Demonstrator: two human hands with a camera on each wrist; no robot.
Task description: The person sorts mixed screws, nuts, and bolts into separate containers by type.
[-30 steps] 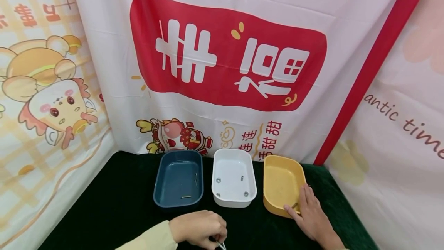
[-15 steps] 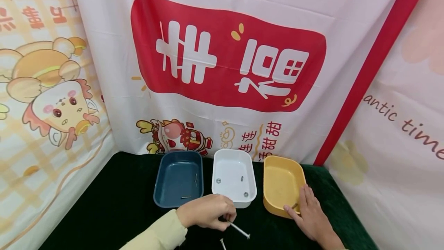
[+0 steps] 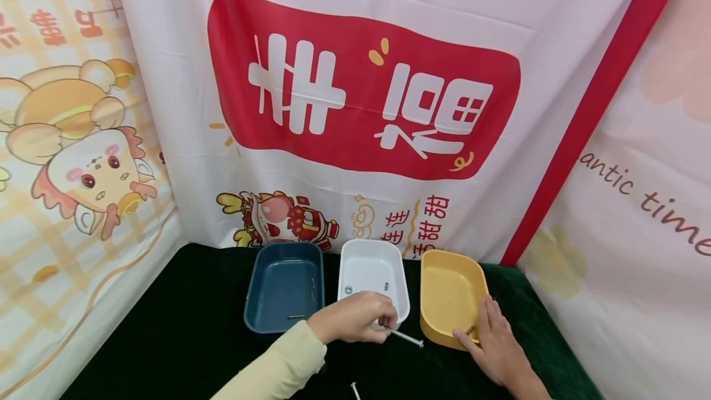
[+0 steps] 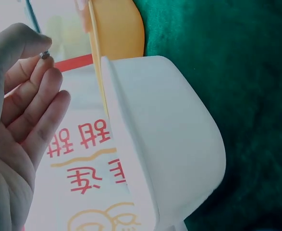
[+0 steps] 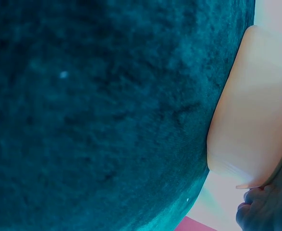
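Observation:
My left hand (image 3: pixel 355 318) pinches a long silver bolt (image 3: pixel 408 337) between thumb and fingers, its flared head pointing right and toward me. In the head view this hand overlaps the front of the white tray (image 3: pixel 369 264), hiding part of its inside. The left wrist view shows the thumb and forefinger meeting on the bolt (image 4: pixel 34 17), beside the tray's outer wall. My right hand (image 3: pixel 502 347) rests at the near right corner of the yellow tray (image 3: pixel 450 289), fingers straight along its side and thumb over the front rim. A small brass-coloured piece (image 3: pixel 471 329) lies by that thumb.
Left of the white tray stands a blue tray (image 3: pixel 280 283) with several thin brass-coloured pieces (image 3: pixel 296 316). Small metal nuts (image 3: pixel 348 289) lie in the white tray. Another silver bolt (image 3: pixel 356 391) shows at the bottom edge, on the dark green cloth (image 3: pixel 166 332). Printed curtains (image 3: pixel 366 202) hang behind.
My left hand has moved up and to the right, from the cloth at the bottom edge to the white tray's front, carrying the bolt. A second bolt came into sight. My right hand stays put.

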